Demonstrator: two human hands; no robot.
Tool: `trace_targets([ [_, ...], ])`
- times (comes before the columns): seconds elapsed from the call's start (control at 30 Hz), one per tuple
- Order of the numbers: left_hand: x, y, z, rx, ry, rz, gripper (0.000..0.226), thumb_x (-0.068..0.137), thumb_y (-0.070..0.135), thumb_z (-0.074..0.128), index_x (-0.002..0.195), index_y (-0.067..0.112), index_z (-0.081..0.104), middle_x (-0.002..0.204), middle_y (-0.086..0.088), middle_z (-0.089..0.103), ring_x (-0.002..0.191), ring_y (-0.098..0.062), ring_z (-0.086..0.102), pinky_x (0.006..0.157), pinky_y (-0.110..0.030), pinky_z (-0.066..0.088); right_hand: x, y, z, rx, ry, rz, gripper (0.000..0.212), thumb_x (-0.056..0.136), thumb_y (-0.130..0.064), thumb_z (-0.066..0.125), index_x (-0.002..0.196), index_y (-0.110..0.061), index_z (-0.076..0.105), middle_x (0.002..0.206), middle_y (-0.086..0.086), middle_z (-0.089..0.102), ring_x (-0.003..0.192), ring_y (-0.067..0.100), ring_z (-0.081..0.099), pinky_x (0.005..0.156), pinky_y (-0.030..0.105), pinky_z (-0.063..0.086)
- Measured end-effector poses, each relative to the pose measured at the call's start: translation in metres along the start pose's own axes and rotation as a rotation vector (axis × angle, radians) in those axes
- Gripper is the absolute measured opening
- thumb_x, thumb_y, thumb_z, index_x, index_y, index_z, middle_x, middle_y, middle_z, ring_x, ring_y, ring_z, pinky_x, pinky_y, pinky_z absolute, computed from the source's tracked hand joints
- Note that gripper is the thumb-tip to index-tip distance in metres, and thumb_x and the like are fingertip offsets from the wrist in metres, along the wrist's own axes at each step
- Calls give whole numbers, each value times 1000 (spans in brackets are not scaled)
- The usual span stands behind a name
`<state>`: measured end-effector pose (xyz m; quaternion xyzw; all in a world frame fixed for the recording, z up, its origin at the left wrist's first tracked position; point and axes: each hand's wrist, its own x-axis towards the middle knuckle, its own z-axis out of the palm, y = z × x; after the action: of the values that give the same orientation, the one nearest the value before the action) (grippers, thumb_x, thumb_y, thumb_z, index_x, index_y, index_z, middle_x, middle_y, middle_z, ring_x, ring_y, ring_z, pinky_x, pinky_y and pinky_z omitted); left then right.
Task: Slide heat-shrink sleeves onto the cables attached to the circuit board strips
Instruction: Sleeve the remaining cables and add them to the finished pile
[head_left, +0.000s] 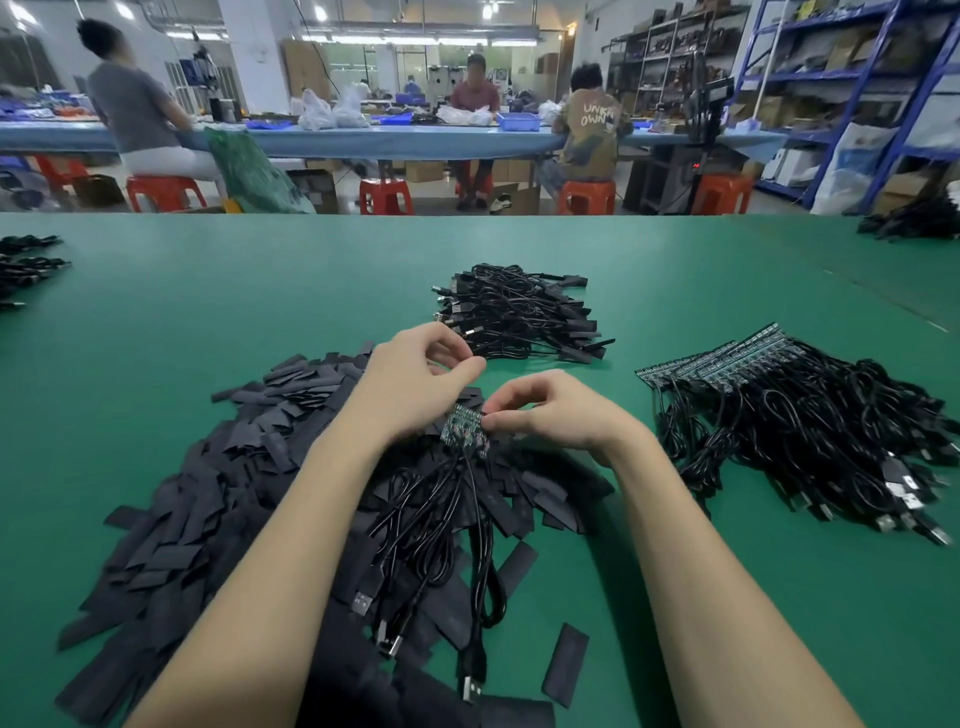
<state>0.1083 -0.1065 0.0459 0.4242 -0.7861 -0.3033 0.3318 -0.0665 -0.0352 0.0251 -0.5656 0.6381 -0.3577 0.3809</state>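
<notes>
Now: circuit board strip (464, 430) between both hands | right hand (553, 410) pinches its edge | left hand (415, 379) curled beside it, grasp unclear | cables (441, 519) hang toward the person.

Strip (464, 430) part-hidden by fingers (506, 422)

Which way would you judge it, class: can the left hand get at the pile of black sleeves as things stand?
Probably yes: the left hand hovers right over the sleeve pile, nothing between, though its fingers look curled near the circuit board strip.

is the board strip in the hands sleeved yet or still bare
Bare: the board strip, pinched by the right hand, shows its green face and components; no black sleeve covers it.
</notes>
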Motion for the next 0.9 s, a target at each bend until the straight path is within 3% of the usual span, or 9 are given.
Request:
trace_targets([
  [0.1, -1, -8, -11, -143, -213, -83, 25, 81, 44, 81, 94, 26, 70, 81, 13, 76, 72, 1, 66, 78, -24, 52, -3, 0, -4, 317, -84, -27, 6, 86, -12, 77, 89, -17, 75, 83, 5, 69, 73, 14, 62, 66, 23, 55],
  [0.17, -3, -11, -15, -303, -336, -106, 24, 83, 36, 81, 94, 19, 69, 79, 7, 76, 64, -3, 61, 67, -21, 49, -2, -2, -3, 463, -99, -45, 8, 86, -10, 76, 91, -15, 75, 80, 3, 67, 70, 12, 62, 68, 26, 58],
  [0.27, -6, -12, -13, -594, -354, -139, 21, 77, 24, 82, 89, 14, 68, 72, 0, 71, 53, -4, 55, 51, -11, 43, 0, -5, 2, 625, -108, -16, 14, 78, -18, 80, 90, -18, 74, 84, 3, 66, 69, 11, 62, 68, 25, 57],
  [0.33, -5, -13, -13, -691, -364, -174, 29, 68, 28, 83, 89, 13, 69, 78, -3, 74, 60, -9, 64, 57, -16, 50, 0, -5, 5, 659, -140, 14, 14, 76, -26, 80, 88, -21, 76, 93, 5, 68, 80, 13, 64, 68, 23, 57],
  [0.4, -5, -14, -12, -726, -371, -190, 29, 66, 28, 83, 89, 14, 70, 80, -1, 73, 64, -9, 65, 61, -18, 51, 1, -5, 10, 698, -143, 13, 17, 76, -29, 79, 90, -20, 77, 105, 11, 57, 97, 23, 50, 71, 21, 57],
  [0.5, -7, -15, -12, -790, -370, -184, 21, 72, 23, 80, 88, 14, 70, 76, 4, 71, 64, -5, 64, 59, -15, 50, 3, -6, 15, 773, -121, -29, 28, 71, -31, 84, 94, -17, 77, 110, 13, 39, 96, 24, 35, 68, 19, 54],
  [0.57, -7, -16, -12, -800, -352, -164, 17, 72, 24, 80, 85, 16, 71, 75, 5, 69, 65, -4, 61, 58, -15, 48, 3, -9, 18, 808, -127, -55, 25, 73, -30, 85, 93, -16, 78, 105, 13, 44, 88, 20, 40, 67, 18, 52],
  [0.7, -7, -16, -10, -889, -399, -144, 14, 76, 21, 76, 87, 15, 70, 82, 0, 71, 72, -9, 64, 70, -22, 53, 2, -11, 22, 936, -174, -75, 15, 83, -21, 69, 89, -14, 81, 90, 3, 74, 78, 10, 68, 69, 19, 56],
  [0.9, -5, -19, -18, -943, -431, -114, 16, 80, 18, 75, 92, 17, 65, 84, 1, 71, 72, -9, 65, 68, -21, 56, -1, -12, 18, 913, -150, -42, 11, 83, -22, 70, 79, -20, 81, 81, -5, 74, 70, 4, 68, 65, 17, 56],
])
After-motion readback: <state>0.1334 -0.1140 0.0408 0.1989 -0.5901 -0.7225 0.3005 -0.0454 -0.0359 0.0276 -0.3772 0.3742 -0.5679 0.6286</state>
